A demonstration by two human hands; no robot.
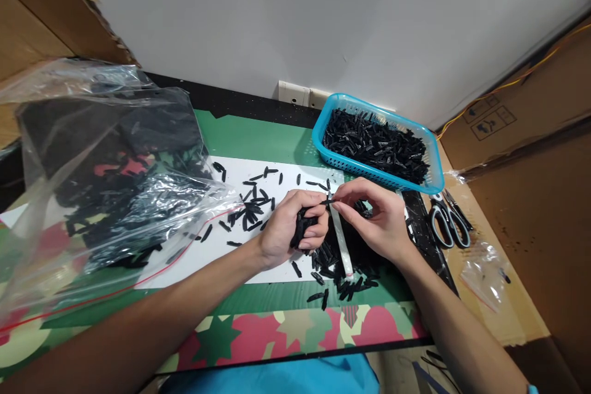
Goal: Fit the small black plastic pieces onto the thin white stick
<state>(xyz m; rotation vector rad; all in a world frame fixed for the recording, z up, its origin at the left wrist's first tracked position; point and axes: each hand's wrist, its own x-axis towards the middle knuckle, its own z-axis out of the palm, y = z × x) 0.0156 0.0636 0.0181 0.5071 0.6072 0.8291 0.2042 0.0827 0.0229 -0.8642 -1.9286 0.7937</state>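
Where the two hands meet, a slender black strip [329,202] is held between the fingertips, its long axis laid roughly level across the view, one end toward each hand. Its left end is pinched by the thumb and forefinger of the left hand [290,221], in whose curled remaining fingers a bundle of black strips [302,229] is also clasped. Its right end is taken by the right hand [378,212], whose thumb and fingertips are drawn together, the palm left hollow.

Just below the grip, a pale flat band [342,243] is seen running toward the wearer, over a heap of black strips [325,258]. To the left, loose black strips [252,212] are scattered at many angles on white paper [277,268]; farther left, a clear zip bag [152,197] with a red seal line is spread. Beyond the grip to the right, a blue perforated basket [318,138] is filled with similar strips. Farther right, scissors [447,221] and a small clear bag [484,274] are placed on cardboard. On the cardboard box [517,154] beyond them, framed pictograms are printed; any lettering is too small to be read.
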